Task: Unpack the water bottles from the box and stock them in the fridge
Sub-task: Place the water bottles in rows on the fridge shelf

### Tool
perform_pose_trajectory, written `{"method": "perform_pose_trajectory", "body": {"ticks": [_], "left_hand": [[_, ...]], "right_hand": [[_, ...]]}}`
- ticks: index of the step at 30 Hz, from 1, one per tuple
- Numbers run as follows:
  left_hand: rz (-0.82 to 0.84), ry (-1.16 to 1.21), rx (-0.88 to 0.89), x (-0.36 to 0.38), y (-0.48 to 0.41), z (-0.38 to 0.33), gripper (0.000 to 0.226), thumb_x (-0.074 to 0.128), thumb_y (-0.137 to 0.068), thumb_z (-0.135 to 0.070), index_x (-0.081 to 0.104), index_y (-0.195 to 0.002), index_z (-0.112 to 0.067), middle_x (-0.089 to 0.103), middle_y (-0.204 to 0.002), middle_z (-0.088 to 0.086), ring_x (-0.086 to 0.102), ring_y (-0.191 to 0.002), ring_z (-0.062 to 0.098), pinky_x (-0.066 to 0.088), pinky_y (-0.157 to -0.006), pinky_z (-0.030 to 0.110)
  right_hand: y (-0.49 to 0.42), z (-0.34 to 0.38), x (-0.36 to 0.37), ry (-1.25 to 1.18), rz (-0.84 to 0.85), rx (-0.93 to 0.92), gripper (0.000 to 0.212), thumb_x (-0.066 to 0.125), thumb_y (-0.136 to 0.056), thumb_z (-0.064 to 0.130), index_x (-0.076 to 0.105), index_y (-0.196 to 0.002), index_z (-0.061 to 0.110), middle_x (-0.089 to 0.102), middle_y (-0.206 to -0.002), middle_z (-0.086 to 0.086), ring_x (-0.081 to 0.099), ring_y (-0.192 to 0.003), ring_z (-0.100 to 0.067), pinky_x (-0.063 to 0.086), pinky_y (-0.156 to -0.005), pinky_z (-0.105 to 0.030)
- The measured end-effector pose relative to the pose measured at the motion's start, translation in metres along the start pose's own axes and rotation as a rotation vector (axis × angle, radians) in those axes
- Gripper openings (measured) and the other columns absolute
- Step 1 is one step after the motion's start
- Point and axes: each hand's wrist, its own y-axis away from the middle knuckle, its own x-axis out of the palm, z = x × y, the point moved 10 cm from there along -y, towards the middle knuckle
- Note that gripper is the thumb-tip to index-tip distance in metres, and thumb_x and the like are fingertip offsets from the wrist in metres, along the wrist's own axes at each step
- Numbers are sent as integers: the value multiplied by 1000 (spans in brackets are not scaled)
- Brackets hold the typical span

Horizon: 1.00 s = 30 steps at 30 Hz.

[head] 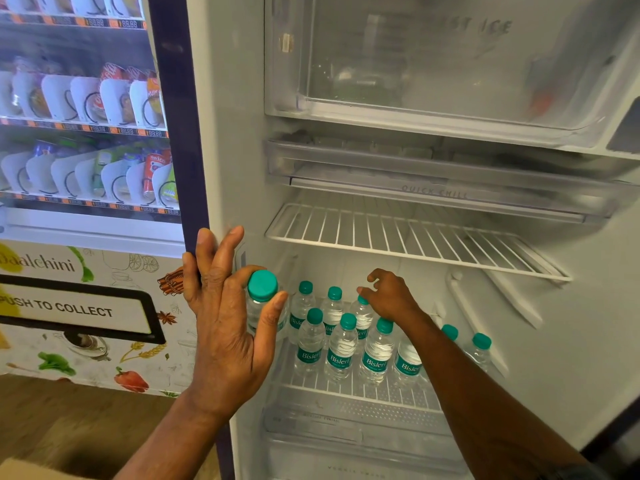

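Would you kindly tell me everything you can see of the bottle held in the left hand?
The held bottle is small, of clear plastic, with a teal cap screwed on. It is about upright, cap toward the camera, by the fridge at its left wall, left of the stocked bottles. The left hand grips it between thumb and fingers, hiding most of its body and label.

The green labels on the water bottles (341, 358) say "Bisleri". The flap (74, 308) on the snack machine (114, 268) says "PUSH TO COLLECT". Above it you can read "aalchini". The little price tags (95, 22) show "88.88". The fridge tray (434, 194) says "QUICK CHILL". The freezer door (450, 64) says "ICE".
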Motion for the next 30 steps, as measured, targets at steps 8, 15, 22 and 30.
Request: {"method": "perform_pose_trajectory", "body": {"ticks": [8, 15, 22, 30], "left_hand": [[36, -40, -30, -1, 0, -7, 41, 48, -104, -41, 60, -120, -5, 31, -166, 17, 5, -161, 26, -4, -130, 43], [19, -86, -74, -5, 0, -18, 35, 55, -99, -33, 64, -118, -4, 29, -167, 16, 8, -161, 30, 1, -130, 48], [2, -54, -156, -3, 2, -24, 25, 62, -97, -26, 65, -115, -10, 27, -169, 10, 7, -161, 26, -1, -130, 47], [60, -59, -119, -1, 5, -25, 37, 54, -100, -38, 65, -123, -13, 19, -172, 9, 3, -162, 26, -1, -129, 53]], "right_hand": [[32, 30, -27, -241, -113, -81, 32, 65, -94, 30, 60, -122, 17, 62, -127, -6, 59, -114, -23, 47, -92, -29], [148, 103, -5, -605, 364, -347, 59, 79, -81, 19, 53, -132, 36, 58, -133, 19, 53, -126, 0, 45, -107, -33], [205, 153, 2, -728, 279, -501, 65, 74, -84, 19, 42, -128, 54, 52, -131, 36, 48, -127, 8, 44, -106, -21], [211, 154, 18, -1043, 162, -386, 75, 70, -72, 66, 50, -136, 31, 64, -128, 11, 60, -122, -14, 53, -97, -33]]}}
